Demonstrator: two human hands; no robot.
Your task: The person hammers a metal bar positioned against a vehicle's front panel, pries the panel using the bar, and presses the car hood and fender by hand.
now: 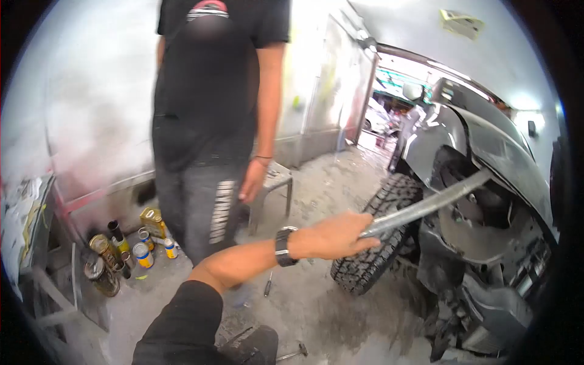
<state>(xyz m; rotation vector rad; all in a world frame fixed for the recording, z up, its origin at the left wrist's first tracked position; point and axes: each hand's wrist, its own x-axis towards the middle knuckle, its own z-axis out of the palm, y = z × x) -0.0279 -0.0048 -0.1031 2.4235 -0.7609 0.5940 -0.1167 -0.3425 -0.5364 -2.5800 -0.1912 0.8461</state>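
My left hand point(331, 236), with a dark watch on its wrist, is closed around the near end of a curved grey metal bar point(432, 205). The bar slants up to the right, across the tire point(380, 234), and its far end lies at the opened front corner of a grey vehicle point(508, 146). Whether that end is fixed there, I cannot tell. My right hand is out of view.
A person point(207, 121) in dark clothes stands just beyond my arm. Several cans point(143, 254) are on the floor at left, beside a metal-legged table point(27, 237). A screwdriver point(268, 285) and a hammer point(298, 353) lie on the floor. Dark vehicle parts point(493, 310) are at lower right.
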